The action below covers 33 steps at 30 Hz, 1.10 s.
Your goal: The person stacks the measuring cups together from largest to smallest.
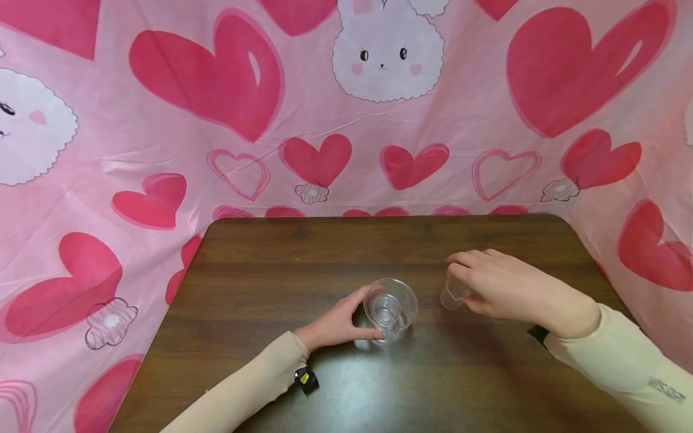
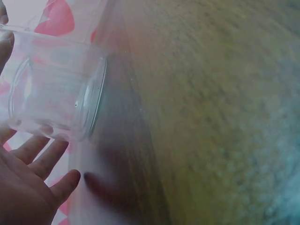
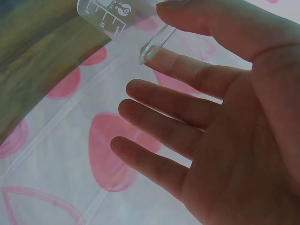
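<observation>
A large clear beaker (image 1: 409, 305) with a pouring lip stands on the brown table, its mouth facing up. My left hand (image 1: 341, 322) holds it from the left, thumb on the near side and fingers beyond. Inside it shows a smaller clear round form (image 1: 385, 308), which looks like a nested beaker. To the right, my right hand (image 1: 495, 282) pinches a small clear beaker (image 1: 450, 298) at the rim between thumb and index finger. White scale marks run down the small beaker's wall (image 3: 101, 16) in the right wrist view; the other fingers extend free.
The dark wooden table (image 1: 260, 276) has rounded far corners. A pink cloth (image 1: 314, 120) with hearts and rabbit faces hangs behind it and along both sides. A small black device (image 1: 307, 380) sits at the left sleeve's cuff.
</observation>
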Available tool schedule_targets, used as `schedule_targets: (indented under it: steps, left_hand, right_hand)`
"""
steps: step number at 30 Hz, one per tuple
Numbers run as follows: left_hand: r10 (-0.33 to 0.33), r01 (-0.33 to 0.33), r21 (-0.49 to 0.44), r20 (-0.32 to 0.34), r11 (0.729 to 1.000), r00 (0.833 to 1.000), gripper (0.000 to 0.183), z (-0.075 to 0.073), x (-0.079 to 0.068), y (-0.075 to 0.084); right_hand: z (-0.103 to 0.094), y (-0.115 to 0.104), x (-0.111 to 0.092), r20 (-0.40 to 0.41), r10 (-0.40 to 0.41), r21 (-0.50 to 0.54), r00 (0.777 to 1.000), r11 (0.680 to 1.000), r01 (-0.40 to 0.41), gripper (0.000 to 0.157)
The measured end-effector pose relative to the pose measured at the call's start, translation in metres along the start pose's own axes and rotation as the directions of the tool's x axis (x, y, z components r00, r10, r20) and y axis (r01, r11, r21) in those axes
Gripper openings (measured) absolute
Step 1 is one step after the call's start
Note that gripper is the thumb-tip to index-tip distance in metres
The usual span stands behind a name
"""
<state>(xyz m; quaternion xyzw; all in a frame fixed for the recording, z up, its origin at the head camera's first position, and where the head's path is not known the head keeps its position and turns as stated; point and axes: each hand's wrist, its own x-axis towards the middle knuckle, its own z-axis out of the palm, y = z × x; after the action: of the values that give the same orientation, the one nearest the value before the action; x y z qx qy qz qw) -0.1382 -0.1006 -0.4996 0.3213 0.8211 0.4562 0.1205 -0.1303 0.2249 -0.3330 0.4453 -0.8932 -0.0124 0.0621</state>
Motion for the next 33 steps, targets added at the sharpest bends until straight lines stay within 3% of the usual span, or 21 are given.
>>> schedule_targets:
  steps: [33]
  left_hand:
    - [-0.024, 0.025, -0.030, 0.031, 0.999, 0.999, 0.088, -0.007, 0.002, -0.002]
  right_hand:
    - [-0.023, -0.020, 0.044, 0.007, -0.078, 0.035, 0.997, 0.996, 0.077, 0.037]
